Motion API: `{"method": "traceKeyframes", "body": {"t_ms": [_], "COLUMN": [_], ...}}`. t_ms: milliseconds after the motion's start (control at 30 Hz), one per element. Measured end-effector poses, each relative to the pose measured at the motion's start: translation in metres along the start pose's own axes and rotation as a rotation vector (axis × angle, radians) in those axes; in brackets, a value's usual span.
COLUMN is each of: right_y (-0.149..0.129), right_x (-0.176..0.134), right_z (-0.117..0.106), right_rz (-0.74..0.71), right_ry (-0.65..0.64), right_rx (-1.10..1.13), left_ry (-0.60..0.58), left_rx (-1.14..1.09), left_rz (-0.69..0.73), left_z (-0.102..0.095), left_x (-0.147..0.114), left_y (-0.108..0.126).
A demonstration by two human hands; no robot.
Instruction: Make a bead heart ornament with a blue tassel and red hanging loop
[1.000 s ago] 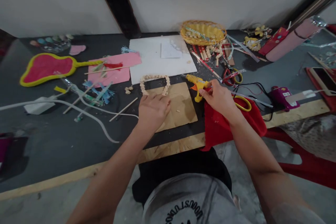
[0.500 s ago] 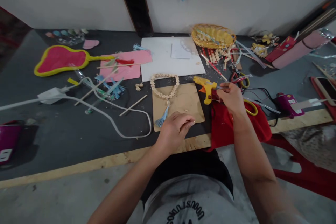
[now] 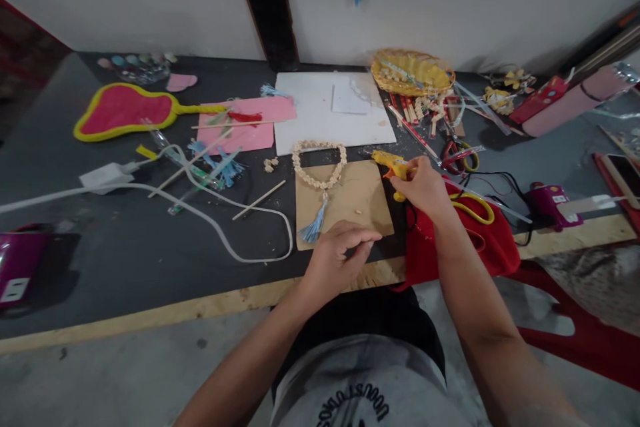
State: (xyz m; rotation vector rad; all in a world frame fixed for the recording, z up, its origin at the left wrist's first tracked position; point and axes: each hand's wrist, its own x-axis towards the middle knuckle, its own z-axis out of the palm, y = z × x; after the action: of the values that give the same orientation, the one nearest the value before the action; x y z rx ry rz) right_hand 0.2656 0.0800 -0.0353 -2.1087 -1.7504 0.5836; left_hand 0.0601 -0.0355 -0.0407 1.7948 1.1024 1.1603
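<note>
My right hand (image 3: 425, 190) is closed around the body of a yellow hot glue gun (image 3: 387, 160), whose nozzle points to the upper left. My left hand (image 3: 345, 250) hovers by the front edge of a brown cardboard square (image 3: 373, 193). Its thumb and forefinger are pinched together; whatever lies between them is too small to make out. A ring of small beige pieces (image 3: 320, 183) rests partly on the cardboard, with a light-blue tassel (image 3: 314, 228) hanging from its near end. One tiny beige bit (image 3: 359, 212) lies on the cardboard.
Behind the cardboard is a white board (image 3: 310, 127). A yellow basket (image 3: 415, 83) stands at the back right, near scissors (image 3: 460, 157). Red cloth (image 3: 430, 240) drapes over the front edge. A white cable (image 3: 215, 240) loops at left, and a phone (image 3: 270, 20) leans on the wall.
My right hand has slid forward along the glue gun from its rear end to its body and grips it there. My left hand stays pinched near the cardboard. The view has shifted slightly.
</note>
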Motion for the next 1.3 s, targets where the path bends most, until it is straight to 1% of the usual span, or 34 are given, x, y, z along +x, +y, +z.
{"method": "traceKeyframes", "body": {"t_ms": [100,167,200,233,267,300,333,367,433,500,567,633,700,867,967,1067,1300], "right_y": [0.009,0.012,0.013,0.012,0.012,0.012,0.012,0.013,0.016,0.021,0.025,0.027,0.027,0.026,0.028,0.031,0.029], "right_x": [-0.006,-0.014,-0.018,-0.023,-0.028,-0.034,-0.039,-0.044,-0.052,-0.06,-0.066,-0.073,-0.078,-0.087,-0.087,-0.086,-0.087], "right_z": [-0.006,-0.012,-0.014,-0.017,-0.019,-0.021,-0.022,-0.022,-0.02,-0.017,-0.015,-0.014,-0.013,-0.009,-0.007,-0.006,-0.007], "right_rz": [0.022,0.028,0.036,0.05,0.065,0.081,0.101,0.115,0.096,0.017,-0.09,-0.181,-0.238,-0.279,-0.304,-0.297,-0.328], "right_ry": [0.137,0.25,0.264,0.224,0.139,0.026,-0.086,-0.171,-0.241,-0.295,-0.412,-0.499,-0.542,-0.578,-0.587,-0.583,-0.57], "right_rx": [0.318,0.618,0.783,0.94,1.076,1.175,1.226,1.236,1.191,1.123,1.061,1.014,0.99,1.04,1.015,0.985,0.952], "left_ry": [-0.009,0.01,0.034,0.066,0.105,0.145,0.179,0.21,0.284,0.363,0.432,0.464,0.476,0.478,0.486,0.485,0.486], "left_rx": [-0.089,-0.154,-0.2,-0.253,-0.309,-0.365,-0.419,-0.469,-0.571,-0.671,-0.74,-0.781,-0.798,-0.776,-0.77,-0.755,-0.743], "left_rz": [-0.045,-0.16,-0.243,-0.331,-0.413,-0.476,-0.515,-0.539,-0.567,-0.591,-0.609,-0.615,-0.617,-0.604,-0.59,-0.588,-0.603], "left_z": [-0.007,-0.011,-0.012,-0.013,-0.013,-0.013,-0.013,-0.013,-0.014,-0.014,-0.015,-0.016,-0.016,-0.014,-0.013,-0.012,-0.013], "left_x": [0.001,0.002,0.003,0.004,0.005,0.006,0.008,0.009,0.012,0.016,0.02,0.023,0.025,0.025,0.024,0.022,0.021], "left_y": [0.002,0.003,0.004,0.004,0.004,0.003,0.002,0.001,-0.002,-0.004,-0.005,-0.004,-0.002,-0.004,-0.007,-0.009,-0.008]}}
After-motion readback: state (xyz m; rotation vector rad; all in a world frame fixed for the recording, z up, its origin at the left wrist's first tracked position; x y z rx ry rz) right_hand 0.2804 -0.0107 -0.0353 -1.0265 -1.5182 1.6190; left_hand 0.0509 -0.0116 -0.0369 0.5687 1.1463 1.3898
